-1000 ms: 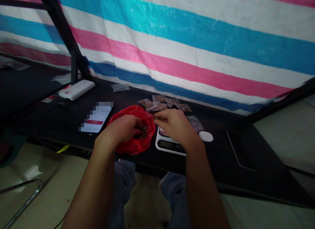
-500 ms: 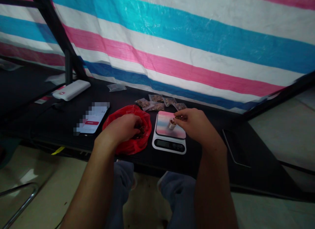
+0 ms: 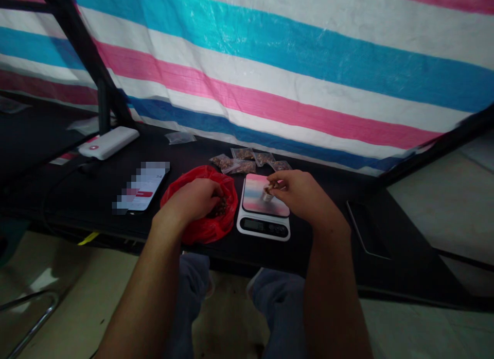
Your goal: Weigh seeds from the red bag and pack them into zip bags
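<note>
Red plastic marks the centre of the work: a crumpled red bag (image 3: 200, 212) lies open on the dark worktop (image 3: 335, 245), just left of a small white scale (image 3: 263, 210). The left hand (image 3: 193, 200) is sunk into the mouth of the bag, its fingers curled down among the small brown pieces (image 3: 219, 208) inside. Whether that grip is closed on any of them cannot be told, since the fingertips are hidden by the bag's folds.

The right hand (image 3: 299, 194) hangs over the far right part of the scale's platform, thumb and forefinger pinched together right above a little cup (image 3: 267, 194) that stands on the platform. The pinch seems to hold something small, too dim to name. The cup lies directly under that grip and toward the bag from the palm, so the right hand is by far the nearer one to it; the left hand is on the other side of the scale, well apart from the cup.

Behind the scale, against the striped tarp (image 3: 270, 81), lie several small clear packets (image 3: 247, 160) of the same brown pieces. Left of the bag rests a phone (image 3: 144, 186) with a lit screen, and further left a white power bank (image 3: 109, 142).
</note>
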`<state>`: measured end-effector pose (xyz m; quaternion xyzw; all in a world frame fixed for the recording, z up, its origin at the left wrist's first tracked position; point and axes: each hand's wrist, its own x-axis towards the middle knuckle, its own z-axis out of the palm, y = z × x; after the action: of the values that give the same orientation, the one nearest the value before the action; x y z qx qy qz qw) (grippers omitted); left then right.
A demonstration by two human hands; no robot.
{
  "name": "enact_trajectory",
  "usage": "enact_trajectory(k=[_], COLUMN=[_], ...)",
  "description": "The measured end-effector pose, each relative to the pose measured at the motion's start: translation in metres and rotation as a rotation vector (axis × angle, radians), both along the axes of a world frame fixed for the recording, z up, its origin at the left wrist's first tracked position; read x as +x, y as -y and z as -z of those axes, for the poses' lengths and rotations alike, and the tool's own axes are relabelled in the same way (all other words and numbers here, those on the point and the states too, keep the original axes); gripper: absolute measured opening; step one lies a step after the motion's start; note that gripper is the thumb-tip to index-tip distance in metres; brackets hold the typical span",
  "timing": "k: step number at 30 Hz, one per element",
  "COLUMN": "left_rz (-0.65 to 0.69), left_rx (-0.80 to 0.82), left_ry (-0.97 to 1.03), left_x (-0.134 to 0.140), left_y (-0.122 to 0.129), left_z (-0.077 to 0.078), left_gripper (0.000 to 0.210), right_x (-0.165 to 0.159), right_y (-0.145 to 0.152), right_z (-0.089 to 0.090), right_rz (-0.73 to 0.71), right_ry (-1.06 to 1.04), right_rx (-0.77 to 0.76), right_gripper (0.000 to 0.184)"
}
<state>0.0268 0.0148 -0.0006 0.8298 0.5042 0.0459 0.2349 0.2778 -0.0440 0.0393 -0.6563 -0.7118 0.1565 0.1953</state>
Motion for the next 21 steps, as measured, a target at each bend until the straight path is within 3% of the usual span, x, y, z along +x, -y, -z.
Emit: enact_trajectory(k=[7, 11, 21], left_rz=[0.018, 0.034, 0.004], left_rx=[-0.017, -0.061, 0.012], left_ry=[0.002, 0.020, -0.034], left_x=[0.0015, 0.0025, 0.0032], left_y=[0.0003, -0.0003, -0.0048], left_z=[0.0004, 0.0006, 0.0058], left_gripper=[0.029, 0.030, 0.028], right_x=[-0.0009, -0.0005, 0.0035], right_y=[0.0016, 0.0032, 0.0056], right_z=[-0.0006, -0.0011, 0.0004], right_rz=[-0.035, -0.073, -0.056], right_ry=[-0.020, -0.039, -0.062], right_rx=[0.015, 0.036, 0.079], right_gripper=[0.020, 0.029, 0.037])
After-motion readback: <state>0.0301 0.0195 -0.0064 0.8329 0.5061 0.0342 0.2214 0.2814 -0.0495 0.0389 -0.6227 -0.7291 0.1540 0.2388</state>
